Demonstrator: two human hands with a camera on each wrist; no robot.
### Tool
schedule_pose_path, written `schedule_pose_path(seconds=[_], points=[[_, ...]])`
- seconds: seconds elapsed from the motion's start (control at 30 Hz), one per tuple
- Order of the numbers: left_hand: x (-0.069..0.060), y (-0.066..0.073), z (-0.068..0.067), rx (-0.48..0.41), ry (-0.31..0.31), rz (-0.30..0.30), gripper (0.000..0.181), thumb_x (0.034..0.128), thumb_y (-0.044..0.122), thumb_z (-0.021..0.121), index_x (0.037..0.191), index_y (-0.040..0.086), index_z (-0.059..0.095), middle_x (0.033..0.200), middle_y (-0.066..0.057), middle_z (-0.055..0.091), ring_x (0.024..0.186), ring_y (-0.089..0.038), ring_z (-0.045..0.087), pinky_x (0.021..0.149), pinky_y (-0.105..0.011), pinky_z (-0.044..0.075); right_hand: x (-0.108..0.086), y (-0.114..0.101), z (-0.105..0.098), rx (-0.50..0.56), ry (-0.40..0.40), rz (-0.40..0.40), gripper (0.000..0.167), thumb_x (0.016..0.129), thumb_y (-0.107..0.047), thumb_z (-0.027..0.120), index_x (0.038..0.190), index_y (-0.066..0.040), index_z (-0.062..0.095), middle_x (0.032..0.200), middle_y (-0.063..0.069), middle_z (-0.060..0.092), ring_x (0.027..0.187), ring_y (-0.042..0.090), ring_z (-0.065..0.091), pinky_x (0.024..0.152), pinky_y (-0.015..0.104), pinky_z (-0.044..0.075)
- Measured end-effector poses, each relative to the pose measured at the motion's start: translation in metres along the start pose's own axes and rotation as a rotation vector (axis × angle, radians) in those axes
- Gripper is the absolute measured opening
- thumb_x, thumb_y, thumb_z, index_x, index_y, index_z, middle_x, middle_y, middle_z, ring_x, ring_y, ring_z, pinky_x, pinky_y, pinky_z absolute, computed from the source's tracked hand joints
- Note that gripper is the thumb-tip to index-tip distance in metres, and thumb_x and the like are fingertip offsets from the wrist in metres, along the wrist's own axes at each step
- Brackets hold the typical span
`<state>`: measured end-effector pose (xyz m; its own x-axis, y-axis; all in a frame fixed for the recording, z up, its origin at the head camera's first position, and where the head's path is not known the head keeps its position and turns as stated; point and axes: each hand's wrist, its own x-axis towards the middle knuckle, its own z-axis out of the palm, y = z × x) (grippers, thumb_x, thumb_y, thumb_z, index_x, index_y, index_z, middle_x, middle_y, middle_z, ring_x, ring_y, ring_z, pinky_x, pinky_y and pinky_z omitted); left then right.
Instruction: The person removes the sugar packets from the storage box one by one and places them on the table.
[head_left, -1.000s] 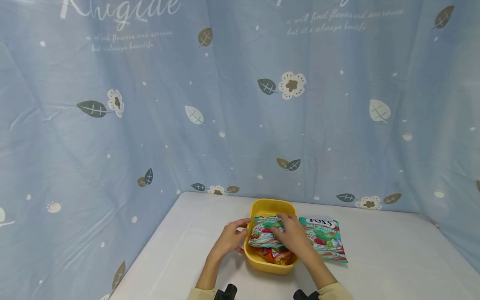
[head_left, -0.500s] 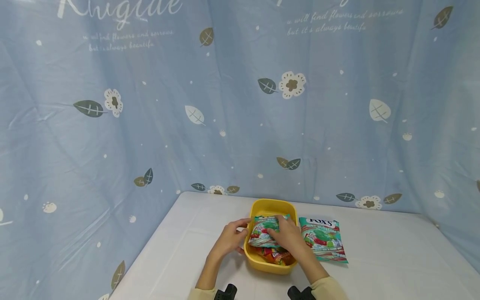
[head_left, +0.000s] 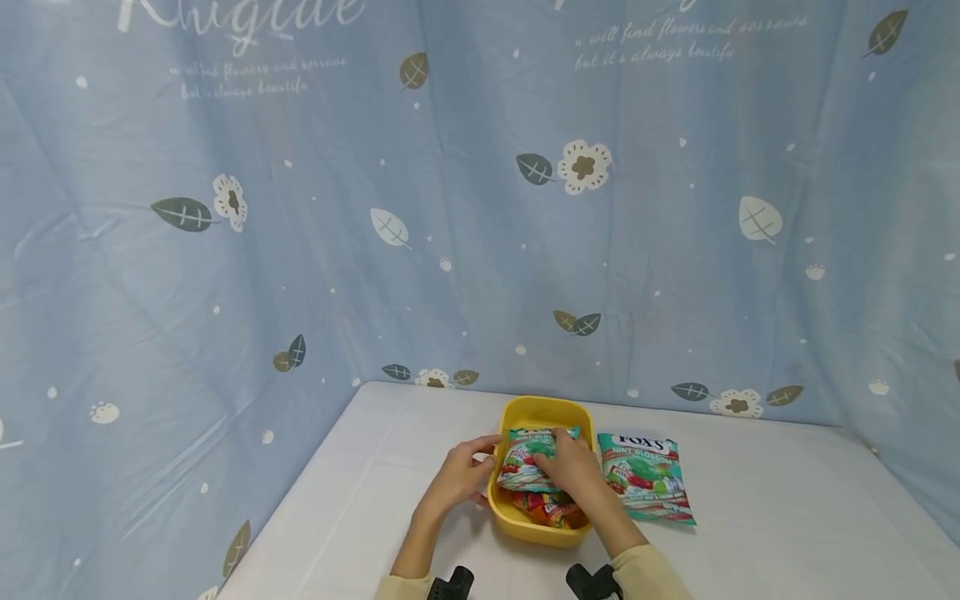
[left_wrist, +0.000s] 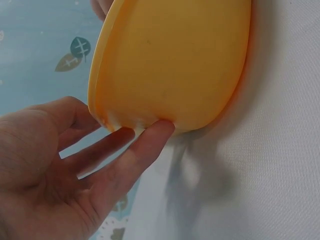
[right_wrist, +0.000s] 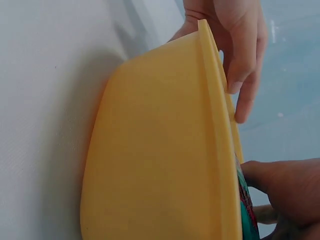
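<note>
A yellow plastic basket [head_left: 534, 534] sits on the white table. My left hand [head_left: 459, 477] holds its left side, thumb at the rim and fingertips against the outer wall [left_wrist: 175, 60]. Inside lies a green FOX'S-style mint candy bag [head_left: 522, 467], partly covering a red-orange packet [head_left: 542, 507]. My right hand [head_left: 581, 472] reaches over the basket's right side and grips the green bag with thumb and fingers; its far edge is partly hidden by that hand. From the right wrist view, only a strip of the bag [right_wrist: 247, 212] shows above the rim.
A second green FOX'S Mint Blossom bag [head_left: 648, 477] lies flat on the table just right of the basket. Behind the white tabletop [head_left: 780, 500] hangs a blue curtain [head_left: 480, 250] printed with leaves and flowers.
My right hand has shifted slightly left over the green candy bag, its thumb moving further across the front. My left hand and the basket stay where they were.
</note>
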<state>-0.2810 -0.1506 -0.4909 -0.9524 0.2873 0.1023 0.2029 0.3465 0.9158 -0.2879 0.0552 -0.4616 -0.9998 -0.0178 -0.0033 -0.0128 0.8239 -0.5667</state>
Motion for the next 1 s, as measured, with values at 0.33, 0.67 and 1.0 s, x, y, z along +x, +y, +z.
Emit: schedule_pose_path(seconds=[0.33, 0.67, 1.0], points=[[0.001, 0.001, -0.001, -0.003, -0.004, 0.007, 0.044, 0.0960, 0.009, 0.053, 0.140, 0.006, 0.053, 0.129, -0.025, 0.058, 0.079, -0.022, 0.068, 0.048, -0.041, 0.061, 0.006, 0.002, -0.007, 0.099, 0.114, -0.098, 0.053, 0.086, -0.022, 0.075, 0.131, -0.002, 0.056, 0.125, 0.024, 0.060, 0.114, 0.040, 0.056, 0.094, 0.060, 0.052], [0.000, 0.001, -0.001, -0.014, -0.006, -0.005, 0.044, 0.0961, 0.009, 0.053, 0.140, 0.004, 0.052, 0.130, -0.027, 0.057, 0.079, -0.021, 0.067, 0.049, -0.042, 0.061, 0.012, 0.012, -0.010, 0.311, 0.049, -0.055, 0.060, 0.092, -0.028, 0.067, 0.142, -0.001, 0.047, 0.140, 0.027, 0.052, 0.126, 0.047, 0.050, 0.104, 0.062, 0.046], [0.001, 0.002, -0.003, -0.029, -0.012, -0.011, 0.044, 0.0964, 0.009, 0.053, 0.140, 0.005, 0.052, 0.129, -0.026, 0.057, 0.080, -0.024, 0.068, 0.050, -0.042, 0.061, 0.014, 0.016, -0.007, 0.395, -0.002, -0.025, 0.066, 0.094, -0.038, 0.063, 0.148, -0.006, 0.042, 0.148, 0.024, 0.046, 0.133, 0.047, 0.045, 0.108, 0.064, 0.041]])
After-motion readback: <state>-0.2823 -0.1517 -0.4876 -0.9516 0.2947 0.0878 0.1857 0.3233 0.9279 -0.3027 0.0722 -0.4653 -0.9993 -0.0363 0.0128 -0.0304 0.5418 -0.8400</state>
